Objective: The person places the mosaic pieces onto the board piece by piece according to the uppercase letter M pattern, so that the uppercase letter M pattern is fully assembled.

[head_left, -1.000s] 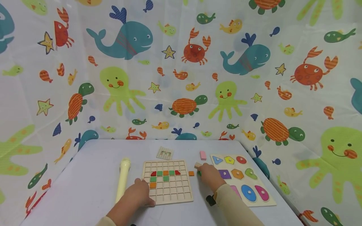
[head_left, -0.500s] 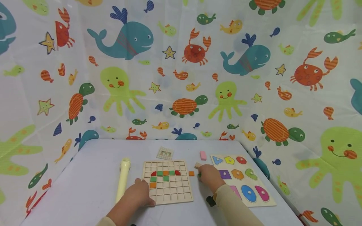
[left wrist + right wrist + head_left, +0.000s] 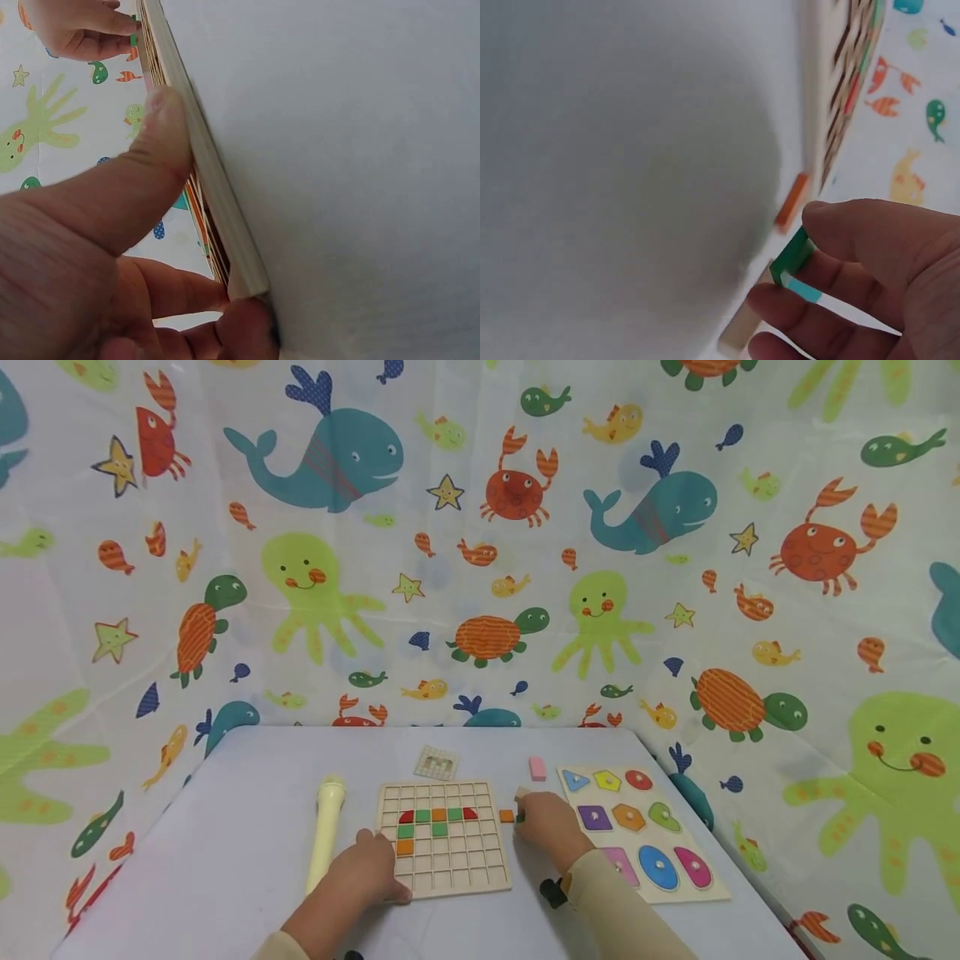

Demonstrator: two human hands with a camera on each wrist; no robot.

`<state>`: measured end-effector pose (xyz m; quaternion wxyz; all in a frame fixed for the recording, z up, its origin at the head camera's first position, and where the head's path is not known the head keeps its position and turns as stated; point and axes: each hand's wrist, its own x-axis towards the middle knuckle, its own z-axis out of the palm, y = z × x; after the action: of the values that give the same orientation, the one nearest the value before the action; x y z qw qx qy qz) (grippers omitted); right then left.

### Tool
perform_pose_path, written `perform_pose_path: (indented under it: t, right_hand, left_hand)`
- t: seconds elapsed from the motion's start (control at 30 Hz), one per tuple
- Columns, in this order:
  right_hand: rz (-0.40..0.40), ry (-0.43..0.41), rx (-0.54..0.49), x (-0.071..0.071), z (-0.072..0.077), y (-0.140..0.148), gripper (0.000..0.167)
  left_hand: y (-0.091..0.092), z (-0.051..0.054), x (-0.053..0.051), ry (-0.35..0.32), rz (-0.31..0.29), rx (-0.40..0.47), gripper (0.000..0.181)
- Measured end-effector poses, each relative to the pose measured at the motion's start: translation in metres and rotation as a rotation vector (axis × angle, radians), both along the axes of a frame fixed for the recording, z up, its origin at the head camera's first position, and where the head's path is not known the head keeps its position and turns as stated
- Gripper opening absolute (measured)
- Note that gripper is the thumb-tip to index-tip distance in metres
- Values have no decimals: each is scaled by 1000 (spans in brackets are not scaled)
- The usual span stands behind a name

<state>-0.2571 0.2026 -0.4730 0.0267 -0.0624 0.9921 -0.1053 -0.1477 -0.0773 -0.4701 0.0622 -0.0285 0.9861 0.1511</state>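
My left hand (image 3: pixel 363 870) holds the near left corner of a wooden grid board (image 3: pixel 468 864). In the left wrist view its thumb lies along the board's edge (image 3: pixel 214 169) and the other fingers curl at the corner. Red, green and orange pieces fill part of the grid. Right of the board, my right hand (image 3: pixel 553 828) pinches a green tile (image 3: pixel 791 256) between thumb and fingers, just above the table. An orange tile (image 3: pixel 507 816) lies between that hand and the board. Beyond the fingertips is a plain wooden block (image 3: pixel 741 328), partly hidden.
A shape puzzle board (image 3: pixel 712 883) with coloured knobbed pieces lies right of the right forearm. At the back are a small pattern card (image 3: pixel 437 762) and a pink block (image 3: pixel 537 768). A pale yellow tube (image 3: pixel 325 831) lies by my left hand.
My right hand has shifted slightly left with the green tile, closer to the orange tile. The left hand stays on the grid board. The head view has tilted slightly.
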Motion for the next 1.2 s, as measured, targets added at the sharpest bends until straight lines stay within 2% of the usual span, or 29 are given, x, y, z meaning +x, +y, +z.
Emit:
perform_pose_path:
  t: [0.17,0.4,0.8,0.97,1.2]
  right_hand:
    - [32,13,-32,3,6,-9,15]
    - [117,39,-26,2,3,-20,21]
    - [190,67,-45,13,1,-33,21]
    - [204,51,-47,14,2,-41,23]
    - [204,36,3,8,0,-52,26]
  left_hand:
    - [1,1,-2,-14,4,5,113]
    - [0,2,-2,-17,13,20,111]
    - [0,-2,-4,-7,3,16,110]
    - [1,-1,-4,-11,10,16,110]
    - [1,2,0,0,-1,12,110]
